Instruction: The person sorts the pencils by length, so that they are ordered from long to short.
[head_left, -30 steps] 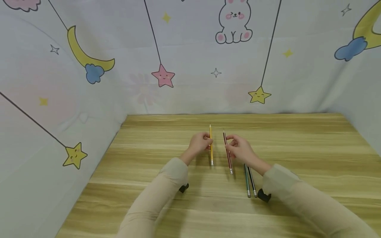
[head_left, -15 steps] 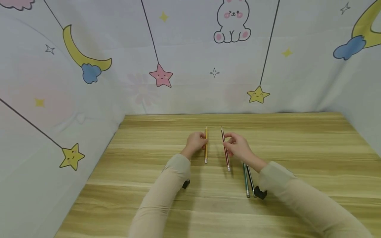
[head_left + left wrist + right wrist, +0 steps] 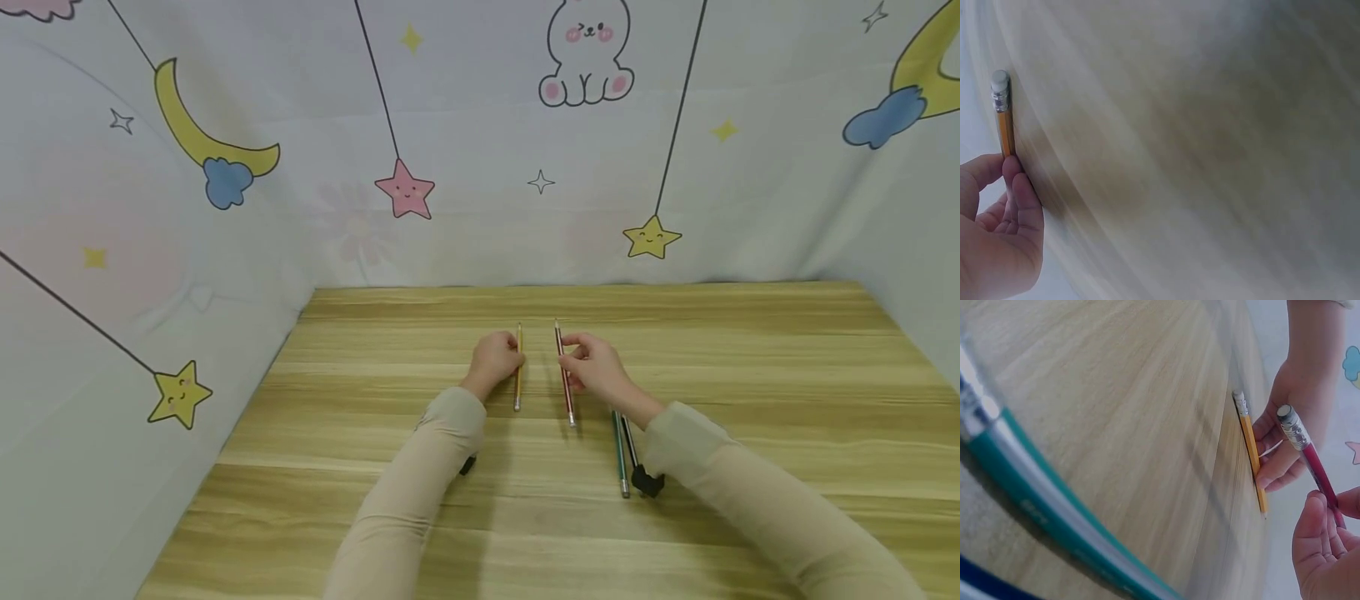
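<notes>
In the head view my left hand [image 3: 495,364] pinches a yellow pencil [image 3: 518,390] between thumb and fingers. Its tip points toward the back wall, and its white eraser [image 3: 1000,80] shows in the left wrist view. Just to the right, my right hand [image 3: 597,369] holds a dark red pencil [image 3: 567,398] by its middle, tilted slightly, eraser end nearer me. The right wrist view has the yellow pencil [image 3: 1249,437] close along the tabletop, while the red pencil [image 3: 1315,464] is raised off it. My own fingers cover part of each pencil.
A green pencil [image 3: 619,450] and a dark pencil [image 3: 628,435] lie side by side on the wooden table [image 3: 540,533], partly under my right wrist. A black wrist mount [image 3: 648,481] hides the dark one's end. Behind stands a printed cloth wall [image 3: 480,250].
My left hand has shifted slightly left with the yellow pencil. The right hand, still gripping the red pencil, has moved a little left and away from me, its wrist mount now covering the dark pencil's end.
</notes>
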{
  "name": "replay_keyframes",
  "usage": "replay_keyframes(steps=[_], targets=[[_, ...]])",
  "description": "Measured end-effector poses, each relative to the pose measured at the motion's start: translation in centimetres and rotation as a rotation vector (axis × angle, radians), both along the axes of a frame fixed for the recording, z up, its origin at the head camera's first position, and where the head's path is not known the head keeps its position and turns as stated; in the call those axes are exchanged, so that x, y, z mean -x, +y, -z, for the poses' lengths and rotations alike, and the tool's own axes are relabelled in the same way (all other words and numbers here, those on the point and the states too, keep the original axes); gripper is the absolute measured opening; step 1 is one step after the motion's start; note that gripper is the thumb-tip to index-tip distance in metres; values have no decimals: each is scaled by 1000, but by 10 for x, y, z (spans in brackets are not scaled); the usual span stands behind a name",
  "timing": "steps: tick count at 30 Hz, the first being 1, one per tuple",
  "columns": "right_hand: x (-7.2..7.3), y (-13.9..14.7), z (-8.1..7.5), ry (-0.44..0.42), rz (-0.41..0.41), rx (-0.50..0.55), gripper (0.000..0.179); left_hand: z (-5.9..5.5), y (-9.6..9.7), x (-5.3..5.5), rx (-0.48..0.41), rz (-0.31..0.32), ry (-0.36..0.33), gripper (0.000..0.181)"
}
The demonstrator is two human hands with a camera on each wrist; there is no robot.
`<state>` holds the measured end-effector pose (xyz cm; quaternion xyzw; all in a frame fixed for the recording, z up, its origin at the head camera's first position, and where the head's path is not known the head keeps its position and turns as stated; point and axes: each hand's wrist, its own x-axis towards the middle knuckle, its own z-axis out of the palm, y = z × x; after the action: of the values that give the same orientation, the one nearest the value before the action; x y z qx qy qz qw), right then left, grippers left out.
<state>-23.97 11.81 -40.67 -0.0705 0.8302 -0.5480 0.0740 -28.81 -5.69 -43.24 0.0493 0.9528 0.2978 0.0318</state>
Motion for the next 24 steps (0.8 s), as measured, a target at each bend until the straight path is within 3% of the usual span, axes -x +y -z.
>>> replay_keyframes(steps=[11,24], targets=[[11,-13,2,-10,-15,-20,36,-1,-2,0,-25,-1,-50,29],[31,-28,8,-19,-7,-92,36,3,-3,1,-24,-2,-18,25]])
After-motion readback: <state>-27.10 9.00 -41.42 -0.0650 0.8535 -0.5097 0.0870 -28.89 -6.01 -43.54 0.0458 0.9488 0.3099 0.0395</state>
